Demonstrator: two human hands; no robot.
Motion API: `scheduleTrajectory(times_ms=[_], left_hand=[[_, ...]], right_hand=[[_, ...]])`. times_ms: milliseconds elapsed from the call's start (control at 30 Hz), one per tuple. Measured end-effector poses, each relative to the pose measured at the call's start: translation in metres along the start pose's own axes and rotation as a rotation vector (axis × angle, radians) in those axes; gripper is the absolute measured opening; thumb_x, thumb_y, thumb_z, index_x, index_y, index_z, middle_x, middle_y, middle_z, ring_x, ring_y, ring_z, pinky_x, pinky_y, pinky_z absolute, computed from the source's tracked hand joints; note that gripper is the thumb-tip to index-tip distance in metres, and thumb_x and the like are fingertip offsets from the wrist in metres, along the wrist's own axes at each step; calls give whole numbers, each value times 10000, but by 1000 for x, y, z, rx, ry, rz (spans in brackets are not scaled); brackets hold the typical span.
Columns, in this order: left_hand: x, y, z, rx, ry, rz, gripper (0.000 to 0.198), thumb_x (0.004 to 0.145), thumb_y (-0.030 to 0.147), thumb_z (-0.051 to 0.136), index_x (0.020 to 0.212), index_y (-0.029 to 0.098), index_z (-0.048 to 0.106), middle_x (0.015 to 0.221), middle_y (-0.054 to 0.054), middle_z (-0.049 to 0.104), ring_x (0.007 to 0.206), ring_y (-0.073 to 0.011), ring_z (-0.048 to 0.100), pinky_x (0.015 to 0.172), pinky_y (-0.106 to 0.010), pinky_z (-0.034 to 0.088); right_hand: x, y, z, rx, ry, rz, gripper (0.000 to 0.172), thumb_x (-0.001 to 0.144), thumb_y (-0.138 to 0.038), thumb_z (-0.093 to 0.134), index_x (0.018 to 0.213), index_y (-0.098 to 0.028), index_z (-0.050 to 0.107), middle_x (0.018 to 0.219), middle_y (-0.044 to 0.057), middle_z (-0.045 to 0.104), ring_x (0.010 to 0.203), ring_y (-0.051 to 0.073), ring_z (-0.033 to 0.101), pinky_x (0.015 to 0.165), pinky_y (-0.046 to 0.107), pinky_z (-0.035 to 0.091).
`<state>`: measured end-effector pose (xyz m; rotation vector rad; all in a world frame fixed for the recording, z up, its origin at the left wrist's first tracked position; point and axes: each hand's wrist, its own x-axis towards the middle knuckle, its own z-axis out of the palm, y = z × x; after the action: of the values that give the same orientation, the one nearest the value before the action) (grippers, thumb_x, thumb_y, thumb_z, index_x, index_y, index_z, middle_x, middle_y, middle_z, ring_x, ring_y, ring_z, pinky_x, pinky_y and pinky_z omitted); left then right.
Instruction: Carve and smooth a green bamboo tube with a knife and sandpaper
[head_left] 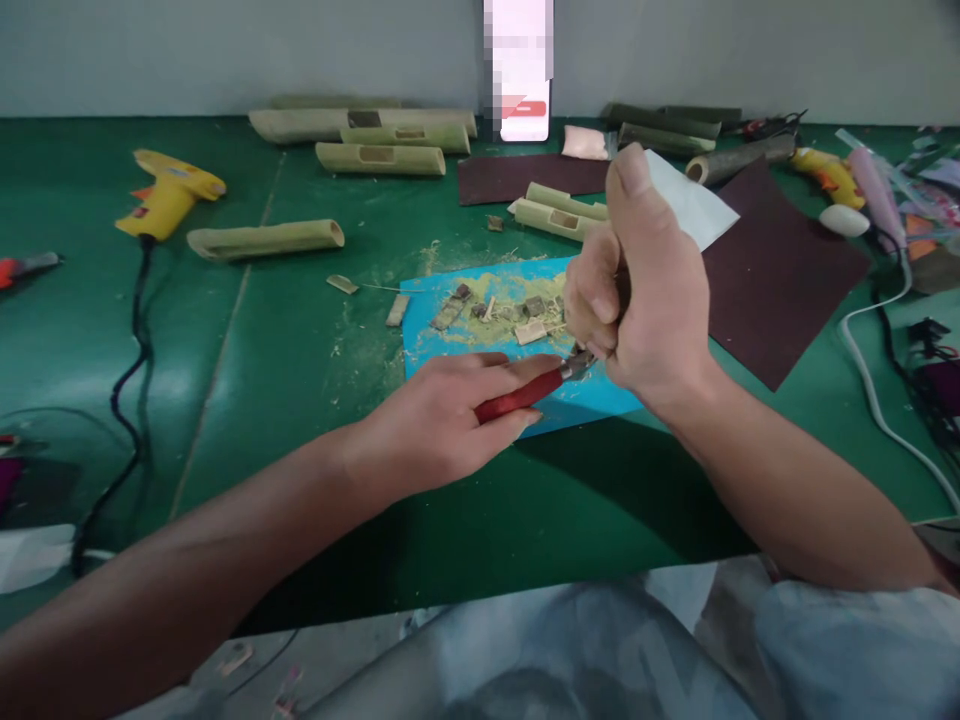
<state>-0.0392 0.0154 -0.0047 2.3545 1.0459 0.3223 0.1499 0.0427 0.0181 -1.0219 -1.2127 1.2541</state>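
My left hand (pixel 442 420) is closed round the red handles of a pair of pliers (pixel 525 392), whose metal jaws point right. My right hand (pixel 641 290) is a raised fist directly over those jaws, gripping something small that its fingers hide. Both hands hover above a blue mat (pixel 435 345) strewn with sawdust and small cut bamboo pieces (pixel 529 330).
Green bamboo tubes (pixel 266 240) lie across the green table, more at the back (pixel 379 158). A yellow glue gun (pixel 169 195) with black cord sits left. Dark sandpaper sheets (pixel 780 270) lie right, a phone (pixel 523 70) leans on the wall, and cables and tools (pixel 885 300) crowd the right edge.
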Motion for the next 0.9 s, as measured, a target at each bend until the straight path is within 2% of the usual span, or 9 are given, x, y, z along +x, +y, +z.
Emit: scheduleTrajectory(times_ms=[100,267,400,533,633,733,800,900], left_hand=[[3,4,5,-41,1,-58,472,916,324,555,1381,242,580,1021,-54,731,869,-178,674,799,-273,504],[2,7,9,-183,-4,-143,432,941,335,529,1356,235,599,1250,-59,694,1048,-197,683,868,-283,535],[3,4,0,-256,-44,-174,434,956,361,522,1372,253,586,1276,-42,686,1106,-212,674,872,-292,555],[5,2,-11,-365,-89,-224,433,947,372,532,1361,262,597,1177,-22,730,993,-202,702,788,-278,568],[6,4,-17,-334,-89,-251,420,946,379,521,1334,252,624,1077,-20,756,885,-199,704,687,-262,556],[4,6,-20,-278,-43,-245,427,935,396,539,1324,246,632,1110,-26,745,892,-198,695,702,-259,547],[2,6,-20,-220,-27,-200,431,918,369,556,1325,246,632,1130,-36,736,907,-193,689,740,-261,537],[-1,5,-20,-27,-4,-108,448,904,318,545,1343,265,617,1003,-46,733,835,-179,667,723,-260,504]], right_hand=[[0,-2,0,50,-1,-31,668,814,-823,449,472,-266,311,376,-32,253,370,143,315,405,331,340],[1,-5,1,64,65,-52,686,816,-831,434,443,-265,326,349,-36,233,346,131,274,378,324,313],[0,-2,-1,63,-48,-16,658,824,-818,436,468,-272,350,360,-27,289,366,144,326,423,328,382],[-1,0,-3,40,-147,7,632,813,-788,497,484,-269,351,379,-24,328,382,145,362,427,325,390],[-1,-1,-5,6,-106,15,629,825,-785,476,488,-268,357,389,-22,326,397,149,383,431,322,396],[0,-1,-7,19,-76,0,614,833,-769,482,498,-269,356,394,-26,308,412,156,400,444,319,410],[0,-1,-8,20,-100,-5,601,826,-755,510,506,-270,359,403,-25,315,425,160,410,453,319,417],[-1,-2,-5,-35,-108,11,599,845,-747,487,504,-268,369,416,-19,332,436,159,406,467,318,418]])
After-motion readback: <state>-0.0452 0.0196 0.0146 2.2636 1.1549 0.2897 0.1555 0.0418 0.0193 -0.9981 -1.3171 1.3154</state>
